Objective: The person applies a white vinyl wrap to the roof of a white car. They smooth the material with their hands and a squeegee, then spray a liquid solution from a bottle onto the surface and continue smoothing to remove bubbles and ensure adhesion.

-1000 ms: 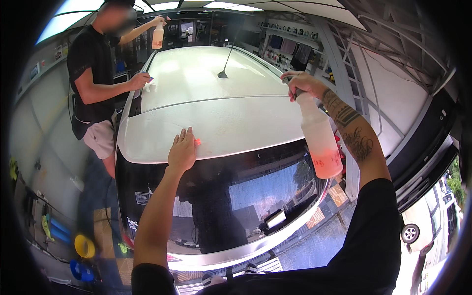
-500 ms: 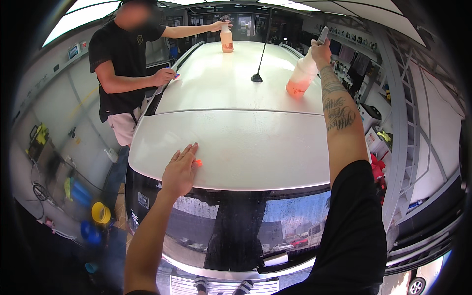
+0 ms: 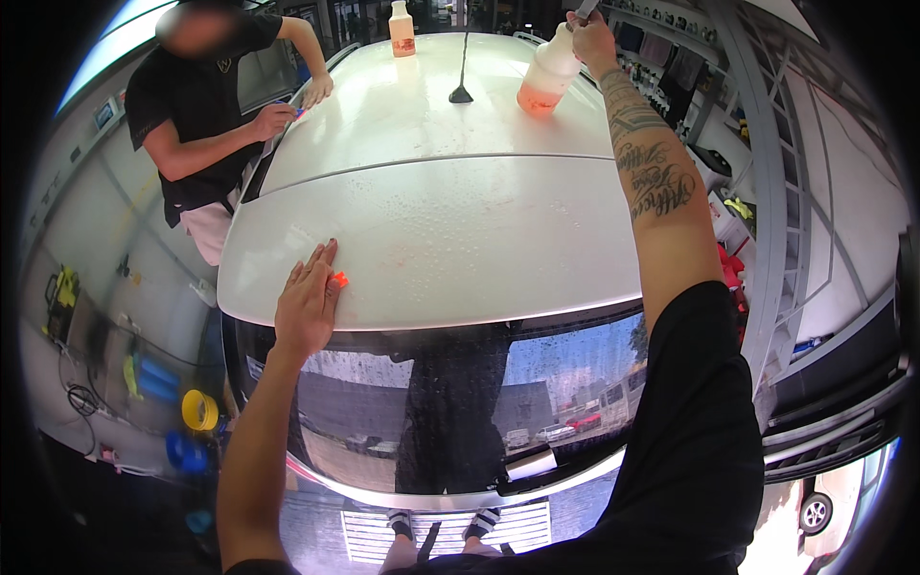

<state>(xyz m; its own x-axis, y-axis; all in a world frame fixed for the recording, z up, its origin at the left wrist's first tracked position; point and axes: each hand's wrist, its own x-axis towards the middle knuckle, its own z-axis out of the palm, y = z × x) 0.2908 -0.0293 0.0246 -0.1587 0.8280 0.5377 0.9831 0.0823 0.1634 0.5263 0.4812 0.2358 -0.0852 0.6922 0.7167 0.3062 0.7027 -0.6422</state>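
My right hand (image 3: 592, 38) is raised over the car roof and wrapped round the neck of a translucent spray bottle (image 3: 549, 79) with pinkish-orange liquid low inside. The bottle leans, and I cannot tell whether its base touches the roof. My left hand (image 3: 309, 305) lies nearly flat on the rear of the white roof (image 3: 431, 240), close to its back edge. A small bright orange piece (image 3: 340, 279) sticks out beside the thumb; the palm hides the rest. Water droplets and faint reddish streaks cover the roof panel right of that hand.
A co-worker (image 3: 206, 96) in a black shirt stands at the roof's left side, holding a small blue-and-red item (image 3: 299, 113). Another spray bottle (image 3: 402, 31) stands farther forward. An antenna (image 3: 461, 94) rises mid-roof. Below the roof is the dark rear window (image 3: 460, 402).
The view has shifted, so the roof sits higher and farther left. More droplets show on the rear panel. The co-worker has let go of the far bottle and rests that hand near the roof's edge.
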